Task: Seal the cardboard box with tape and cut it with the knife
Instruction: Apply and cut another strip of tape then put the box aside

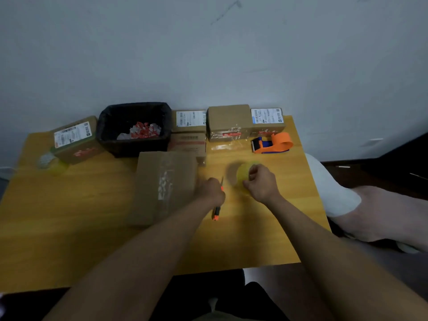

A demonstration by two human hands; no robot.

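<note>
Head view, looking down at a yellow wooden table [92, 228] set against a grey wall [208, 54].

Near the table's middle: a closed cardboard box [165, 186], lying flat, with a strip of clear tape along its top seam. Just right of the box: left hand [212, 193], fingers curled around a knife [217, 205] with an orange and black handle, butt end pointing toward the near edge, blade tip poking out beyond the knuckles. Blurred, so blade detail not readable.

Right of that, close but apart: right hand [260, 183], gripping a roll [243, 174] of yellowish clear tape, fingers pinched at its rim. Roll standing on edge on the table or just above it; cannot tell which.

Along the back edge, from the left: a labelled box [75, 140], tilted; a black bin [133, 128] holding red and white scraps; a stack of small boxes [188, 133]; a taller box [228, 122]; another labelled box [267, 120]. In front of that last one: an orange and blue dispenser [272, 143], resting on the table, well apart from both hands.

At far right, beyond the table's edge: a bare arm [382, 212] in a white sleeve [328, 188].
</note>
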